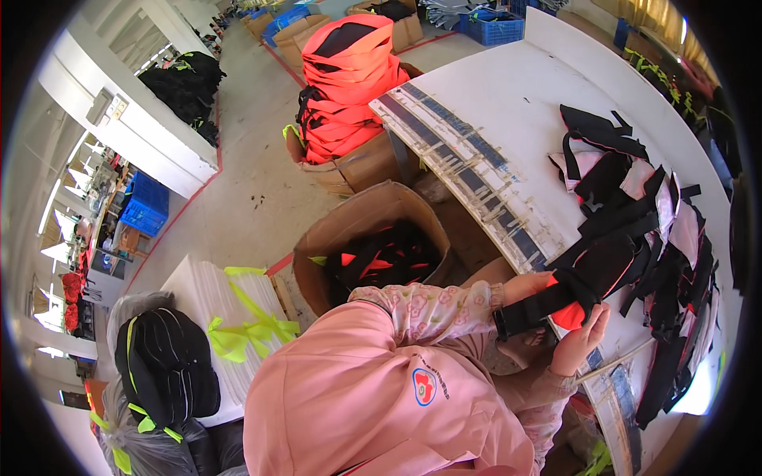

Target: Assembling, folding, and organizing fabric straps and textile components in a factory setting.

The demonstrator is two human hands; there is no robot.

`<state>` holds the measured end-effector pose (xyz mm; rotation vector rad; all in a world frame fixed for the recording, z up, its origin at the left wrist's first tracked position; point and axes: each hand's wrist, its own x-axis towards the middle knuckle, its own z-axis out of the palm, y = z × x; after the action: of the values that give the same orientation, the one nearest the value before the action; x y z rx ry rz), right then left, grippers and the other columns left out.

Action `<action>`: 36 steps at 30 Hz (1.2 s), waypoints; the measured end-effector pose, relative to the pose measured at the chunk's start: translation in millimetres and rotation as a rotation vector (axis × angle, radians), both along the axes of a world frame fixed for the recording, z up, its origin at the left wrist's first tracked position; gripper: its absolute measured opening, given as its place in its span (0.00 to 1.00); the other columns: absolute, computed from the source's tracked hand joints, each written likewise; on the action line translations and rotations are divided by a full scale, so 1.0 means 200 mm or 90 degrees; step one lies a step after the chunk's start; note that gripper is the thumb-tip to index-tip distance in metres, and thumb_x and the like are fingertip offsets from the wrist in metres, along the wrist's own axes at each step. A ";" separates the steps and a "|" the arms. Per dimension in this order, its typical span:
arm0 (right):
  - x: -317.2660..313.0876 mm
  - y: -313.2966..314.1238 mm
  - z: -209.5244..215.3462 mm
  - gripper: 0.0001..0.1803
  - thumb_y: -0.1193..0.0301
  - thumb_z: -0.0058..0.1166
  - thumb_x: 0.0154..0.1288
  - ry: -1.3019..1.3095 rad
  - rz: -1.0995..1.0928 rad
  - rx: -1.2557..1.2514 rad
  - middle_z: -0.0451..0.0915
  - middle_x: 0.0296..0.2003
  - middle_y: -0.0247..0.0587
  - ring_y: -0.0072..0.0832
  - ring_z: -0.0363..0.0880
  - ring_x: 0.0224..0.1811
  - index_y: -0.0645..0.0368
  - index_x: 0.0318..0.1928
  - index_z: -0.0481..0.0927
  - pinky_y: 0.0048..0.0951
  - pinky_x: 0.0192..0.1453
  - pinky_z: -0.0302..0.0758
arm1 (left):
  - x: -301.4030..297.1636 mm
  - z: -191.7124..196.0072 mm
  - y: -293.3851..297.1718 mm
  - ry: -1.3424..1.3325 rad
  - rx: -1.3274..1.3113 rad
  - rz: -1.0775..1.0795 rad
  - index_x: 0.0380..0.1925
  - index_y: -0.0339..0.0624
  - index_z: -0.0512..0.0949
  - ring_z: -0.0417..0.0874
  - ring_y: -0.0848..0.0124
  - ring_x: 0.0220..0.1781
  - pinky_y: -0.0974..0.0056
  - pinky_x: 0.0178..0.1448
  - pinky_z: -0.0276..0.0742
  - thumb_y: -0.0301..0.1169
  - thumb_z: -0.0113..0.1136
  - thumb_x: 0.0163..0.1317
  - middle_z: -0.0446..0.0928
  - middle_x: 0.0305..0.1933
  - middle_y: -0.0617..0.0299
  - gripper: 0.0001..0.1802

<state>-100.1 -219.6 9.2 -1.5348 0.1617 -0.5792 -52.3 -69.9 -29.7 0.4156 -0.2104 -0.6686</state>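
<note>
A black padded fabric strap with orange-red parts [607, 266] is held between my two hands at the table's near edge. My left hand [525, 287] is closed on its near-left side, its fingers partly hidden by the cloth. My right hand [581, 343] pinches the lower edge beside the orange-red patch. A loose black webbing end [520, 315] hangs below my left hand. Just beyond, a heap of black straps with pale pink backs [681, 230] lies on the white table [508, 95]; the held strap's far end reaches toward it.
An open cardboard box [317, 238] of black and red pieces stands left of the table. Behind it, another box [349, 173] bears a tall orange-red stack [349, 87]. White sheets [230, 317] tied with yellow-green strips and a black bundle [167, 365] are at the left.
</note>
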 end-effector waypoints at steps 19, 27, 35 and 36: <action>0.06 -0.02 -0.02 0.21 0.61 0.42 0.68 0.080 0.370 0.541 0.76 0.50 0.44 0.33 0.77 0.50 0.61 0.56 0.68 0.35 0.57 0.71 | 0.00 0.26 0.10 0.166 -0.031 0.036 0.47 0.38 0.74 0.80 0.62 0.48 0.58 0.57 0.73 0.44 0.48 0.65 0.79 0.45 0.53 0.21; 0.13 0.07 -0.02 0.10 0.68 0.47 0.69 -0.004 0.210 0.325 0.78 0.30 0.27 0.12 0.70 0.30 0.61 0.36 0.78 0.15 0.37 0.66 | 0.14 0.24 0.12 0.157 0.006 0.106 0.48 0.41 0.73 0.81 0.61 0.46 0.56 0.52 0.77 0.46 0.46 0.67 0.78 0.46 0.53 0.21; -0.05 0.14 0.03 0.13 0.65 0.49 0.68 0.310 0.466 0.584 0.77 0.41 0.36 0.25 0.75 0.45 0.61 0.47 0.73 0.27 0.51 0.70 | 0.12 0.29 0.09 0.093 -0.015 0.203 0.54 0.42 0.71 0.79 0.65 0.50 0.60 0.56 0.74 0.45 0.42 0.68 0.76 0.52 0.56 0.23; -0.07 0.22 0.07 0.14 0.67 0.50 0.67 0.237 0.446 0.552 0.77 0.42 0.38 0.27 0.75 0.47 0.62 0.48 0.73 0.29 0.54 0.69 | 0.13 0.28 0.06 0.090 -0.015 0.200 0.54 0.42 0.71 0.79 0.65 0.50 0.60 0.56 0.74 0.45 0.42 0.68 0.76 0.52 0.56 0.23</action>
<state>-113.1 -175.8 23.2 -0.7414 0.1207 0.3272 -25.8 -57.3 25.6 0.3681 -0.0174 -0.3836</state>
